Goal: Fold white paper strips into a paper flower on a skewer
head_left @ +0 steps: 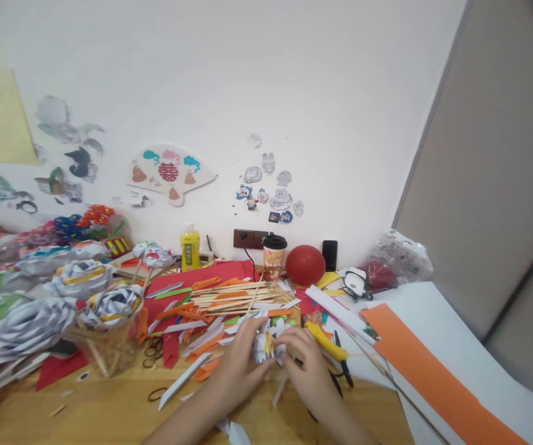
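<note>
Between my hands, low at the centre, is a small folded paper flower (263, 348), white with a yellow strip in it. My left hand (239, 364) wraps its left side, with the thumb below and the fingers above. On the flower's other side, my right hand (304, 357) has its fingers bent in against the paper; its palm side is hidden. Folded white and orange paper strips (205, 346) lie loose to the left. Just right of my right hand is a yellow-handled tool (326, 340), probably a glue gun, with black-handled scissors (343, 368) beside it.
Finished paper roses (111, 304) stand in a clear container (104, 346) at left. Wooden sticks (229, 296) lie behind my hands. Along the wall are a yellow bottle (190, 247), a cup (274, 258) and a red balloon (305, 265). Orange paper (433, 377) covers the right side.
</note>
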### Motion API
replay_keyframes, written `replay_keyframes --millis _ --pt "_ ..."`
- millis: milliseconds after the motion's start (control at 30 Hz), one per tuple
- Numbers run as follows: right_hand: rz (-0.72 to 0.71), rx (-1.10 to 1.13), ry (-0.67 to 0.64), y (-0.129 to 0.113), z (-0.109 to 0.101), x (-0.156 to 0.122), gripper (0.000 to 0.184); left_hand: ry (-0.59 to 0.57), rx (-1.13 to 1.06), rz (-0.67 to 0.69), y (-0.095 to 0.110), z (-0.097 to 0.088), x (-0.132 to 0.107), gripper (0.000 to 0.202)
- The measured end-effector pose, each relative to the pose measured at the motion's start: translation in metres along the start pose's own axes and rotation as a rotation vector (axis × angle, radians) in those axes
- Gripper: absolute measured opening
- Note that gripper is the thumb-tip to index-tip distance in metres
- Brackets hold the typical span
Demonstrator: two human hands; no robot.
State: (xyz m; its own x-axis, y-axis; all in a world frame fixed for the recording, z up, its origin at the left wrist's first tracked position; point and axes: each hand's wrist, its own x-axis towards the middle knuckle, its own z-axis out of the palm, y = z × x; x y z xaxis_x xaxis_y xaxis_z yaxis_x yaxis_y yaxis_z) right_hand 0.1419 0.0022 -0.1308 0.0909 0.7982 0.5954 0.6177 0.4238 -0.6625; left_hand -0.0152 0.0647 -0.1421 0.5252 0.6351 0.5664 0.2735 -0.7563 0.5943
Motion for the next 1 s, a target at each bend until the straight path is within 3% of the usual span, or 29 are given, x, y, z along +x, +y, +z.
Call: replay_keyframes --millis 567,1000 --pt "-0.078 -0.090 -0.083 -0.0093 0.0022 -0.0021 0.033 -0.001 0.064 -0.010 0.0007 -0.0007 0.0009 0.052" --pt "-0.006 -0.052 -0.055 -0.0080 0.0004 -0.0003 0.036 0.025 0.062 -0.012 -0.0013 0.0003 0.0016 0.052"
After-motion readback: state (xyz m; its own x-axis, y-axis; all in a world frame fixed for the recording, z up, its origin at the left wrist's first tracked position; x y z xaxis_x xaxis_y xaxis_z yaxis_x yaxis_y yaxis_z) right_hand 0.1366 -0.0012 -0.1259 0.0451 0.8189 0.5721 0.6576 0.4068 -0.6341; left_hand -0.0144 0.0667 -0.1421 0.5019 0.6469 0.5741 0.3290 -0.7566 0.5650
